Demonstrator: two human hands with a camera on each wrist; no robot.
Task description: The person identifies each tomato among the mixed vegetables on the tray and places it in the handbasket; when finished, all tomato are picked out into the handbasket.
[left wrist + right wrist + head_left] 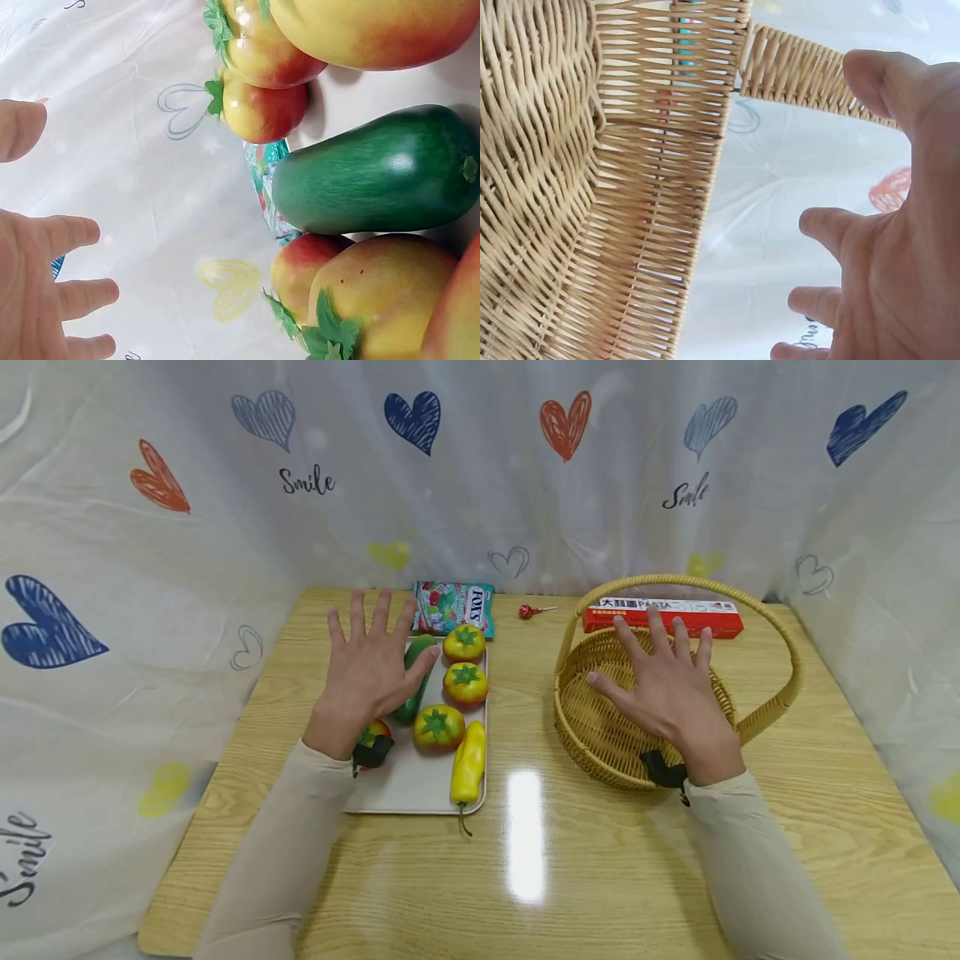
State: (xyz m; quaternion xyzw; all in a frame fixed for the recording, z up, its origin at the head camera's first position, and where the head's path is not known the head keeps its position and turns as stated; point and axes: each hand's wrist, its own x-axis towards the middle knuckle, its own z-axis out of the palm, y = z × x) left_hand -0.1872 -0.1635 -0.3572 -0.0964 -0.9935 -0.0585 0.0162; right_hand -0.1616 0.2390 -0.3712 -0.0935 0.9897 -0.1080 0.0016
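Observation:
My left hand (367, 668), fingers spread and straight, hovers over the left side of a pale tray (405, 789). On that tray lie a dark green cucumber-like vegetable (375, 172), several yellow-red toy tomatoes (439, 727) with green leaf tops, and a yellow pepper (468, 764) whose stem pokes past the front rim. My left forearm and hand partly hide the tray's left side. Over a wicker basket (592, 752) with a tall arched handle (787, 685), my right hand (667, 685) is held with its fingers spread. Neither hand grips anything.
Behind the tray lies a teal FOX'S candy bag (453, 607). A wrapped lollipop (527, 611) sits at the back middle of the wooden table (525, 893). A red-and-white pasta box (712, 620) lies behind the basket. A curtain with printed hearts (480, 485) surrounds the table's back and sides.

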